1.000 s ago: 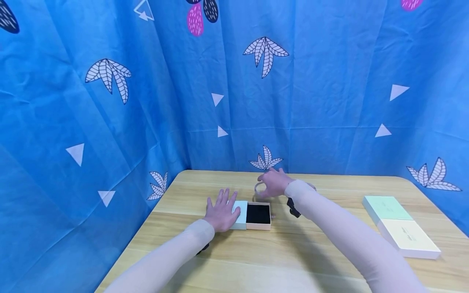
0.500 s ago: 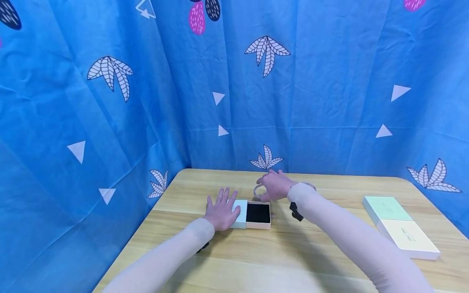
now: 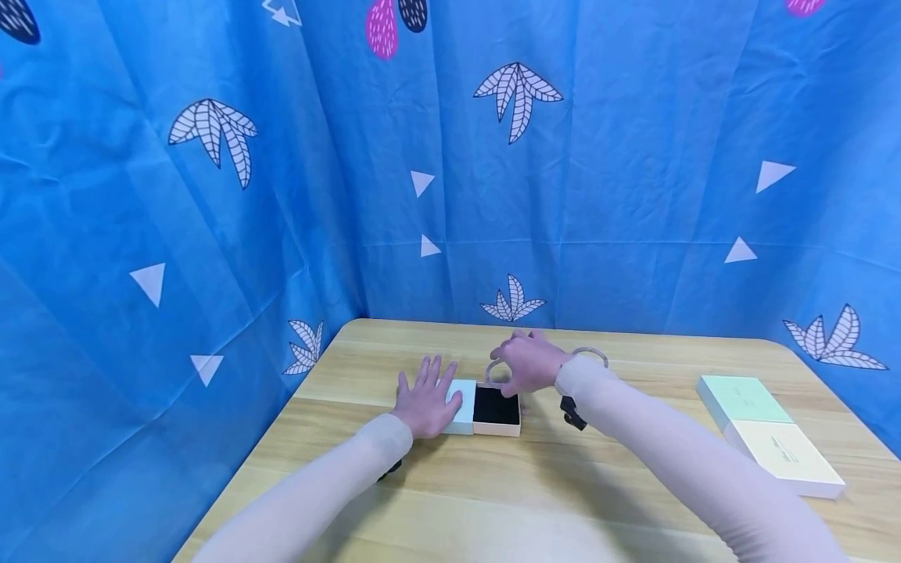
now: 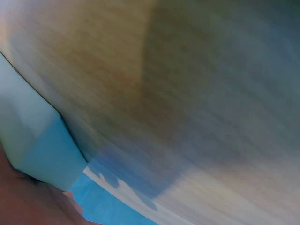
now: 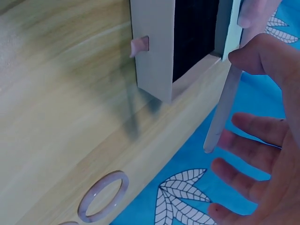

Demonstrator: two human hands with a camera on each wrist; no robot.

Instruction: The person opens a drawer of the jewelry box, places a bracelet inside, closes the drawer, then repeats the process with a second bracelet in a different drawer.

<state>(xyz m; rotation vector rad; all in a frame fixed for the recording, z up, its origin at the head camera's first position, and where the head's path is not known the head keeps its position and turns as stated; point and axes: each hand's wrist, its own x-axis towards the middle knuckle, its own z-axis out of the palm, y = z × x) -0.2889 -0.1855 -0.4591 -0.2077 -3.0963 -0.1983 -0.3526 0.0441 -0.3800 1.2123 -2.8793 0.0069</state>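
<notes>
My left hand (image 3: 425,400) lies with spread fingers on the light blue sleeve (image 3: 462,407) of a drawer-style box. From its right end the pale pink drawer (image 3: 497,429) sticks out, lined in black; a small pink ribbon tab (image 5: 139,46) shows on its end. Just behind the drawer, my right hand (image 3: 529,362) pinches a pale bangle (image 3: 490,374) between thumb and fingers. In the right wrist view the held bangle (image 5: 218,117) appears edge-on beside the drawer. The left wrist view catches the sleeve's corner (image 4: 51,150) beside part of the hand.
Another bangle (image 5: 84,206) lies flat on the wooden table, partly hidden behind my right wrist in the head view; a sliver of a further pale ring shows below it. A mint box (image 3: 746,399) and cream box (image 3: 784,453) lie at the right. Blue curtain (image 3: 633,156) surrounds the table.
My right hand has come slightly nearer the drawer with the bangle, showing more of the bangle behind the wrist. My left hand stays on the sleeve. The head view has tilted down a little.
</notes>
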